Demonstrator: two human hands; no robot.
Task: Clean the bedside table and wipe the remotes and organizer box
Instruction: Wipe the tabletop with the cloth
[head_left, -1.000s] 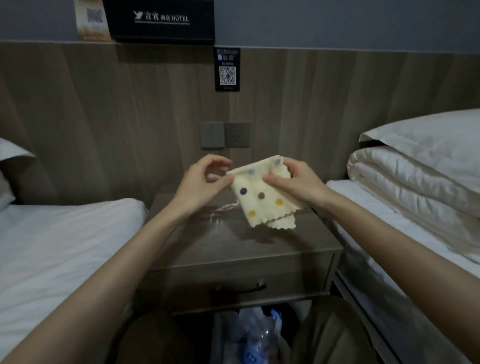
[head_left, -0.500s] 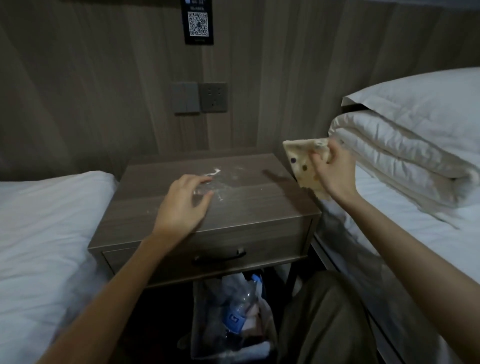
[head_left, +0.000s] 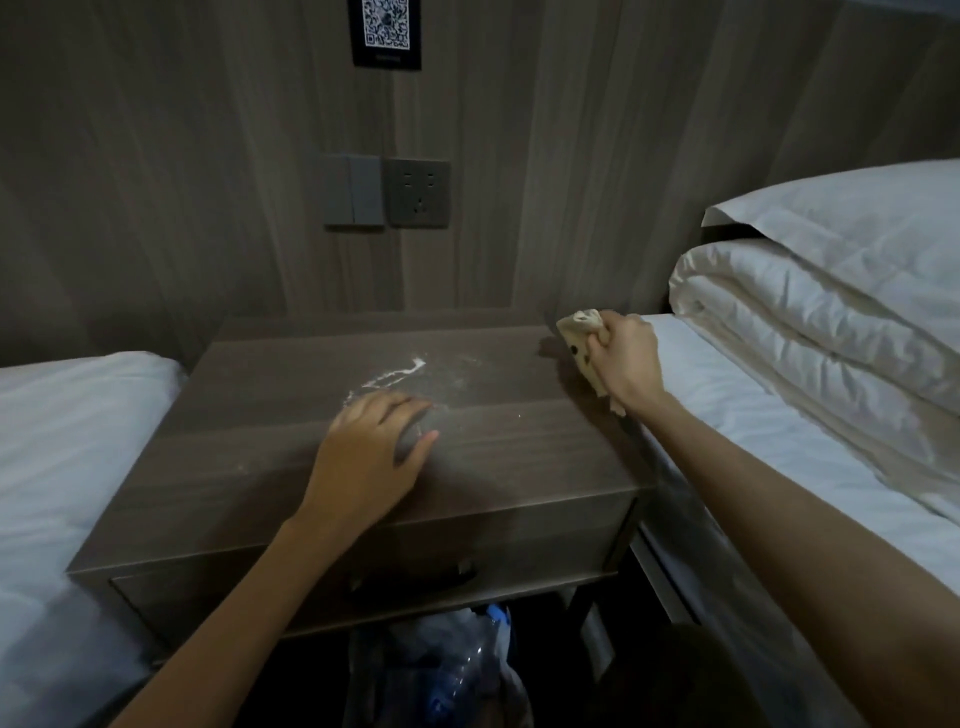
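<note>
Since the white streak (head_left: 397, 371) lies left of the cloth (head_left: 577, 340), I judge the coming move to be a leftward sweep across the table (head_left: 234, 493).

- Right hand (head_left: 626, 358): fingers curled tight round the bunched cloth. It sits at the table's far right edge, just beside the bed (head_left: 727, 415). Whether the cloth touches the wood or hangs just above it, I cannot tell.
- Streak: on the back half of the top, near the middle. Its long axis runs on a slant, from near-left up to far-right, so its far end points roughly toward the cloth. Fainter dust spreads to the right of it, between streak and cloth.
- Left hand (head_left: 371, 452): palm down on the table, fingers loosely spread and holding nothing. Its fingertips reach the near-left end of the streak. This hand is much the nearer to the mess, but it is bare.
- Cloth to streak: apart, with bare wood between them.
- My call: the right hand carries the wipe. The left hand lies across the end of that path and will likely need to lift or slide back.
- Remotes and box: not in view.
</note>
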